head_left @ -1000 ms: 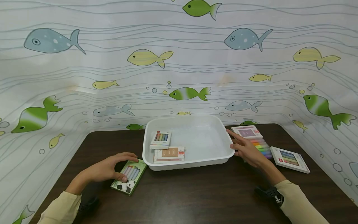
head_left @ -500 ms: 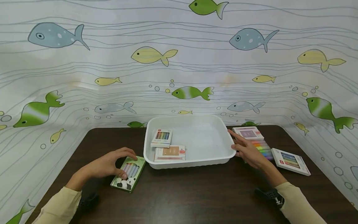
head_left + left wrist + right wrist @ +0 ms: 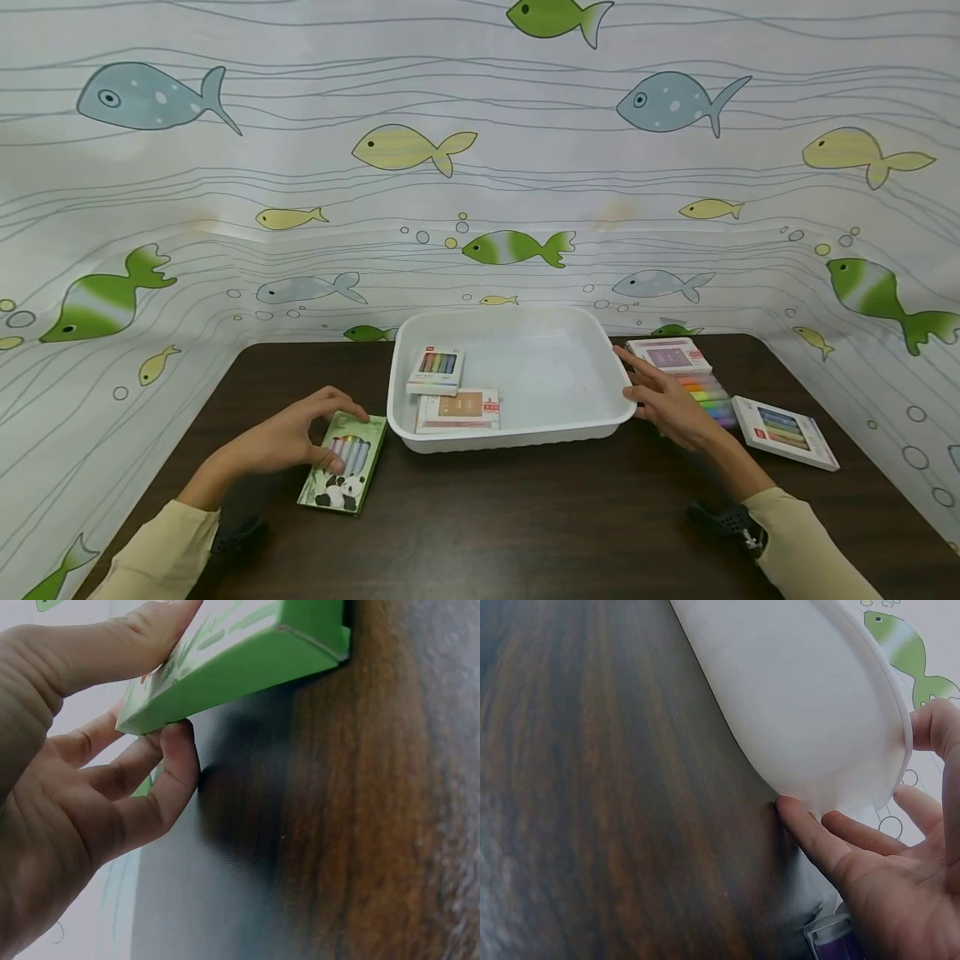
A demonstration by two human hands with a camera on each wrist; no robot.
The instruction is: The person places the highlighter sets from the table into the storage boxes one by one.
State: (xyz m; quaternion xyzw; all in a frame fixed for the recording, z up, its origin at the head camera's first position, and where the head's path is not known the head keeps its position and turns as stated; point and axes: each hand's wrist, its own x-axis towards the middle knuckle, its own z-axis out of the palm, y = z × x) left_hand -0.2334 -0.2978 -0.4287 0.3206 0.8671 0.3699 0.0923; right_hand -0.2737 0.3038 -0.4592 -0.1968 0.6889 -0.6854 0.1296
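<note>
My left hand (image 3: 291,433) holds a green panda box of crayons (image 3: 358,457) left of the white tray. In the left wrist view the thumb lies on the top face of this box (image 3: 225,679), and the fingers bend against its side and underside. At the tray's right end, my right hand (image 3: 671,408) grips the white tray (image 3: 517,435). The right wrist view has the thumb on the tray's rim and the fingers against its outer wall (image 3: 810,705). Inside the tray, a white box of coloured sticks (image 3: 436,372) overlaps a box with a tan label (image 3: 459,412).
Right of the tray lie a box with a purple label (image 3: 670,357), a row of rainbow-coloured pens (image 3: 708,396) partly behind the right hand, and another white box with a window (image 3: 785,433). Behind the dark table (image 3: 517,525) hangs a fish-patterned sheet (image 3: 300,167).
The view shifts slightly. My left hand and the panda box turn a little, so the box now stands slightly straighter beside the tray. The right hand stays at the tray's rim.
</note>
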